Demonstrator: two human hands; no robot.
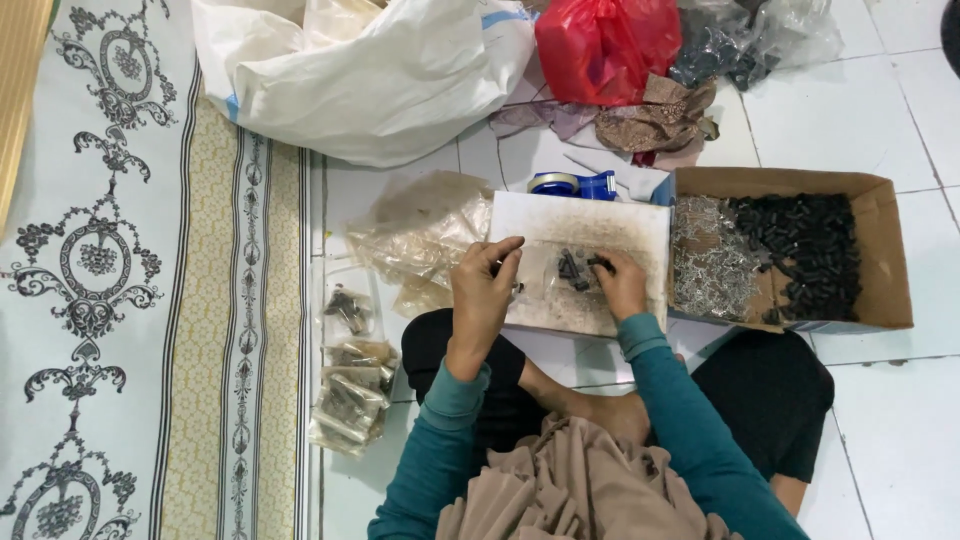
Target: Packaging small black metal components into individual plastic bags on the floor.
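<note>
— Nearest the lap? — The left hand (484, 283) pinches a clear bag's (545, 275) mouth apart on the white board (580, 225) so the right hand (620, 283), fingertips closed, feeds small dark parts (572, 268) in.
— Beyond? — A cardboard box (880, 250) keeps stock within reach.

A big white sack (370, 75) lies at the top, and a red plastic bag (605, 45) is just beside it. Crumpled brown cloth (655, 120) lies below the red bag. A blue tape dispenser (572, 184) stands on the white tiled floor (890, 110). At the left there is a patterned mat (110, 270). Several filled clear packets (352, 395) lie near its edge, on the floor.
</note>
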